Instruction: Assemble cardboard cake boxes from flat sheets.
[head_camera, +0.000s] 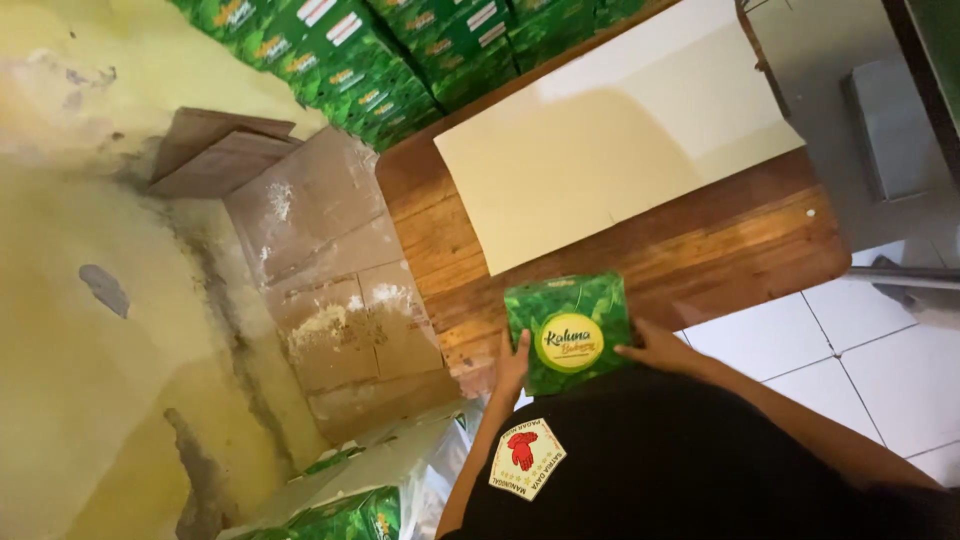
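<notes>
Two hands (513, 365) (655, 348), green box (568, 330) between

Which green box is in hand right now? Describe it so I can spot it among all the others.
Find the wooden table with the pale sheet lying on it. At its near edge, the left hand and right hand grip one green leaf-patterned box by its sides. It sits alone with a round yellow label facing up, unlike the stacked green boxes by the wall.

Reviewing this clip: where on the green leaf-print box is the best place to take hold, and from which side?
Likely the two opposite side edges of the green box, one from each side. It lies flat on the wooden table, and the left hand and right hand already flank it.
</notes>
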